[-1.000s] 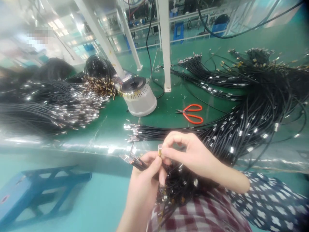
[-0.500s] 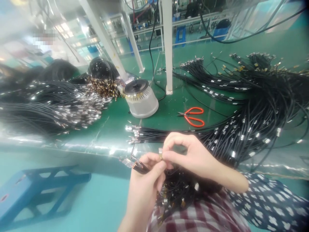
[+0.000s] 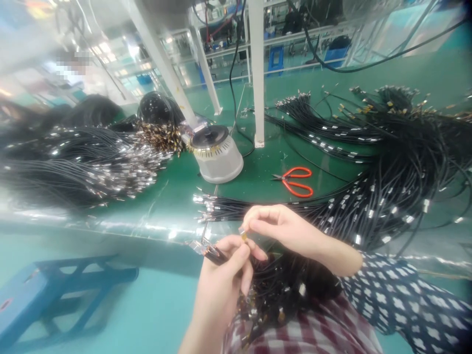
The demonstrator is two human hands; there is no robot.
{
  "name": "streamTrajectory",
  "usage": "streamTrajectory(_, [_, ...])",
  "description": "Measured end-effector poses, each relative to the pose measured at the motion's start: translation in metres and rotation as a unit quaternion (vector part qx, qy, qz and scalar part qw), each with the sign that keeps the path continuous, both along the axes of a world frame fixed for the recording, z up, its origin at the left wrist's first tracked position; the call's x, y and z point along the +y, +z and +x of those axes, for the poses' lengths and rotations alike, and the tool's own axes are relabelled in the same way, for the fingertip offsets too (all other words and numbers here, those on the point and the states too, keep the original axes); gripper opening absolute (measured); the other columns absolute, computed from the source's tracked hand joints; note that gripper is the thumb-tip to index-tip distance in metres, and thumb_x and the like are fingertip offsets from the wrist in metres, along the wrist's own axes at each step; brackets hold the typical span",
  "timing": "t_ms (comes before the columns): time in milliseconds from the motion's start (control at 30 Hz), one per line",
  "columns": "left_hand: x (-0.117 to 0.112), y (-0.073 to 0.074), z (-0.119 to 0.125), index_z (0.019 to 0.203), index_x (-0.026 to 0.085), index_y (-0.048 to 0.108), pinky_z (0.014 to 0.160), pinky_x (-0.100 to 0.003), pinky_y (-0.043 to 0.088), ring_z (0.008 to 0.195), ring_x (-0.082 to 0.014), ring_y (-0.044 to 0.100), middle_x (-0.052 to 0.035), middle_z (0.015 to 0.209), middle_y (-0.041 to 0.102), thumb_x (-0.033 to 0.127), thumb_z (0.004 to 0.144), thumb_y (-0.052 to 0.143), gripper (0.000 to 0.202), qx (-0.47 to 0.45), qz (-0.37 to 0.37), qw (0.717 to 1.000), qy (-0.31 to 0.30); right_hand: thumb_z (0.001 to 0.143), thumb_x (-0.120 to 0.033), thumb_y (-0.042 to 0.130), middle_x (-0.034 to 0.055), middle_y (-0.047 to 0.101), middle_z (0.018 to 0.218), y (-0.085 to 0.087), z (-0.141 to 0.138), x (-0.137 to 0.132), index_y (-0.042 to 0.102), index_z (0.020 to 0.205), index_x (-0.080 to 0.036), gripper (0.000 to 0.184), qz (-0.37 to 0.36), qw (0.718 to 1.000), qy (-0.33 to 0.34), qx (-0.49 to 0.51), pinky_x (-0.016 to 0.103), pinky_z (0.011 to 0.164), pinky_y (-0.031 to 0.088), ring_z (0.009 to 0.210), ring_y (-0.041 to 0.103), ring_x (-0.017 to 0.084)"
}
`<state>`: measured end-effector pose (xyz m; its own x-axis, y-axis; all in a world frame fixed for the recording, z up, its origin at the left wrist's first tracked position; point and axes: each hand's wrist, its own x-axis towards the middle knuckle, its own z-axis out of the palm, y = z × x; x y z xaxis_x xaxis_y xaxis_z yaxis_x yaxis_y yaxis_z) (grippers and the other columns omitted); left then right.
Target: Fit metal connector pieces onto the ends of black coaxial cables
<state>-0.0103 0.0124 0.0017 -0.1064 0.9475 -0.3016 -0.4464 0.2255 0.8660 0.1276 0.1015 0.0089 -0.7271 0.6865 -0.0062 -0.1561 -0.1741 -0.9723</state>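
My left hand (image 3: 224, 275) is closed around a few black cables (image 3: 214, 254), whose silvery ends stick out to the left. Between its thumb and forefinger stands a small connector (image 3: 244, 237), yellowish below with a pale, shiny top. The fingers of my right hand (image 3: 275, 223) are pinched together at the top of that same connector. More black cables (image 3: 287, 282) with small metal ends lie in a heap on my lap, under both hands. Just beyond the hands, a bundle of black cables (image 3: 228, 207) lies along the table edge with its bare ends pointing left.
Orange-handled snips (image 3: 297, 181) lie on the green table (image 3: 254, 179). A white round device (image 3: 219, 164) with a black top stands behind. Large cable piles lie left (image 3: 121, 162) and right (image 3: 398, 162). A white post (image 3: 259, 88) rises mid-table; a blue stool (image 3: 47, 280) stands lower left.
My right hand has shifted slightly left and its fingertips have moved to the top of the connector. My left hand keeps its hold on the cables; the view has tilted slightly.
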Motion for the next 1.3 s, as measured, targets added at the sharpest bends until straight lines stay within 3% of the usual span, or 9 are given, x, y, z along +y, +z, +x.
streamTrajectory(200, [0.001, 0.002, 0.004, 0.081, 0.015, 0.066, 0.042, -0.019, 0.024, 0.034, -0.0015, 0.037, 0.0023, 0.056, 0.061, 0.025, 0.078, 0.073, 0.013, 0.004, 0.003, 0.999, 0.048, 0.081, -0.037, 0.069, 0.0021, 0.059, 0.091, 0.0, -0.001, -0.004, 0.069, 0.082, -0.017, 0.02, 0.035, 0.997, -0.063, -0.005, 0.025, 0.059, 0.048, 0.062, 0.057, 0.009])
streamTrajectory(267, [-0.002, 0.002, 0.007, 0.089, 0.017, 0.066, 0.044, -0.018, 0.028, 0.039, -0.0013, 0.037, 0.0014, 0.066, 0.064, 0.028, 0.079, 0.073, 0.016, -0.001, 0.015, 0.995, 0.097, 0.084, -0.038, 0.066, 0.0002, 0.06, 0.079, -0.004, 0.001, 0.004, 0.068, 0.083, -0.017, 0.021, 0.017, 0.991, -0.135, -0.019, 0.024, 0.061, 0.047, 0.063, 0.055, 0.009])
streamTrajectory(367, [-0.01, 0.004, 0.012, 0.075, 0.018, 0.062, 0.047, -0.018, 0.031, 0.046, -0.0039, 0.04, 0.0016, 0.067, 0.06, 0.038, 0.081, 0.07, 0.023, -0.024, -0.003, 0.992, 0.122, 0.088, -0.041, 0.058, -0.0033, 0.057, 0.065, -0.015, -0.002, 0.015, 0.064, 0.09, -0.018, 0.024, -0.033, 0.979, -0.198, -0.042, 0.022, 0.059, 0.043, 0.058, 0.054, 0.009])
streamTrajectory(500, [-0.018, 0.01, 0.017, 0.059, 0.016, 0.059, 0.045, -0.019, 0.029, 0.047, -0.0073, 0.043, 0.0021, 0.053, 0.051, 0.047, 0.075, 0.074, 0.038, -0.024, -0.012, 0.999, 0.019, 0.085, -0.032, 0.059, -0.0018, 0.065, 0.069, -0.024, -0.017, 0.01, 0.065, 0.083, -0.017, 0.016, -0.028, 0.992, -0.108, -0.065, 0.022, 0.06, 0.046, 0.061, 0.061, 0.01])
streamTrajectory(633, [-0.01, 0.014, 0.013, 0.07, 0.016, 0.063, 0.045, -0.02, 0.023, 0.041, -0.0041, 0.04, 0.0017, 0.057, 0.056, 0.038, 0.079, 0.073, 0.026, -0.044, -0.006, 0.999, -0.027, 0.066, -0.017, 0.076, -0.0044, 0.066, 0.06, -0.018, -0.022, 0.003, 0.069, 0.069, -0.016, 0.008, 0.003, 0.995, 0.037, -0.089, 0.023, 0.056, 0.048, 0.057, 0.06, 0.012])
streamTrajectory(800, [0.002, 0.008, 0.005, 0.082, 0.017, 0.061, 0.045, -0.022, 0.019, 0.036, -0.0007, 0.034, 0.002, 0.061, 0.058, 0.024, 0.079, 0.072, 0.014, -0.092, -0.021, 0.994, -0.06, 0.089, -0.028, 0.054, 0.0018, 0.068, 0.08, 0.002, -0.014, 0.011, 0.067, 0.086, -0.015, 0.019, 0.048, 0.994, -0.022, -0.099, 0.026, 0.072, 0.049, 0.073, 0.061, 0.013])
streamTrajectory(933, [0.004, 0.003, 0.006, 0.066, 0.011, 0.061, 0.044, -0.022, 0.02, 0.037, -0.0011, 0.035, -0.0003, 0.057, 0.056, 0.024, 0.074, 0.075, 0.021, -0.081, -0.037, 0.993, -0.071, 0.079, -0.029, 0.067, 0.0022, 0.065, 0.084, 0.018, -0.02, 0.008, 0.069, 0.083, -0.018, 0.013, 0.103, 0.984, -0.011, -0.145, 0.026, 0.068, 0.047, 0.073, 0.06, 0.014])
streamTrajectory(1100, [0.004, 0.002, 0.006, 0.073, 0.013, 0.062, 0.042, -0.021, 0.022, 0.036, -0.0035, 0.043, -0.0012, 0.063, 0.061, 0.03, 0.077, 0.074, 0.021, -0.086, -0.019, 0.993, -0.076, 0.078, -0.029, 0.067, -0.0021, 0.057, 0.061, 0.021, -0.028, 0.008, 0.059, 0.071, -0.016, 0.016, 0.009, 0.992, 0.011, -0.127, 0.024, 0.056, 0.044, 0.056, 0.053, 0.011])
streamTrajectory(1300, [0.003, 0.0, 0.005, 0.06, 0.008, 0.062, 0.041, -0.02, 0.022, 0.035, -0.0018, 0.038, -0.0003, 0.05, 0.052, 0.031, 0.078, 0.072, 0.031, -0.064, -0.031, 0.991, -0.115, 0.072, -0.032, 0.074, 0.0, 0.063, 0.07, 0.021, -0.028, 0.01, 0.064, 0.076, -0.016, 0.018, 0.045, 0.991, 0.035, -0.124, 0.024, 0.057, 0.044, 0.06, 0.055, 0.012])
